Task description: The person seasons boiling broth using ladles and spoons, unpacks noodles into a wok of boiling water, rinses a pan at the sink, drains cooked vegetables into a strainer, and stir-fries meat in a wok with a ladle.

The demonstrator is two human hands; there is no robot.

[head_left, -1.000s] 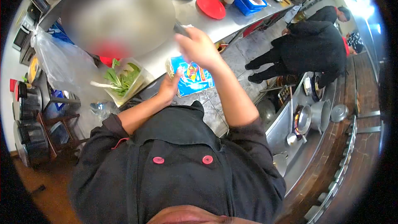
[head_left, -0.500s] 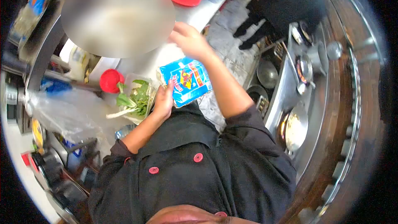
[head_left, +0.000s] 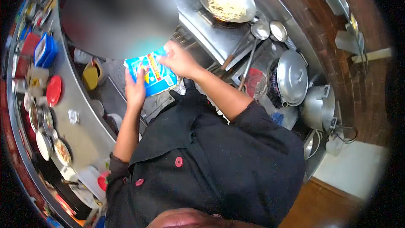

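Note:
A blue printed packet point(head_left: 157, 82) is between my two hands, in front of my dark jacket. My left hand point(head_left: 135, 88) grips its left side, with the thumb over the front. At the upper right edge, my right hand point(head_left: 179, 59) holds the same packet between thumb and fingers. A blurred patch covers the area just above the packet. Up and to the right, a wok point(head_left: 227, 1) with pale strips of food sits on a burner.
A steel counter point(head_left: 86, 122) runs along the left, bearing a red plate point(head_left: 54, 90), a blue container point(head_left: 45, 50) and small bowls. On the right are ladles point(head_left: 260, 30), a lidded pot point(head_left: 292, 77) and a deep pot point(head_left: 318, 106).
The view has swung from the counter toward the stove. The counter now lies at the left. My right hand has come down onto the packet, which my left hand still holds.

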